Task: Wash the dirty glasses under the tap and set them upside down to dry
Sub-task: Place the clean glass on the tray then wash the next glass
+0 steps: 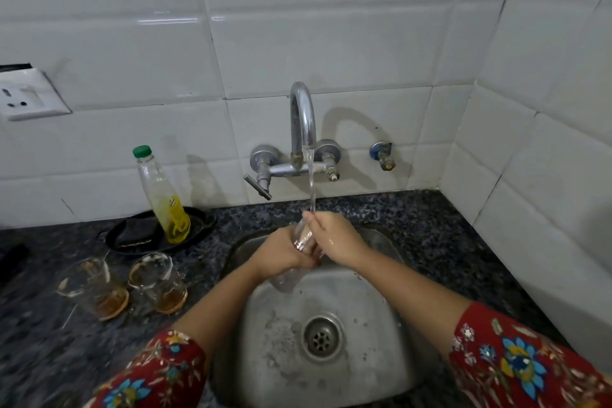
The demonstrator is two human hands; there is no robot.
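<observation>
White glossy wall tiles (298, 26), speckled dark granite counter (414, 225).

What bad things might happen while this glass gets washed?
The wet glass, gripped in the left hand with the right hand at its rim, might slip and break in the steel sink. The two dirty glasses stand on the counter close to the left arm, which might knock them over.
</observation>
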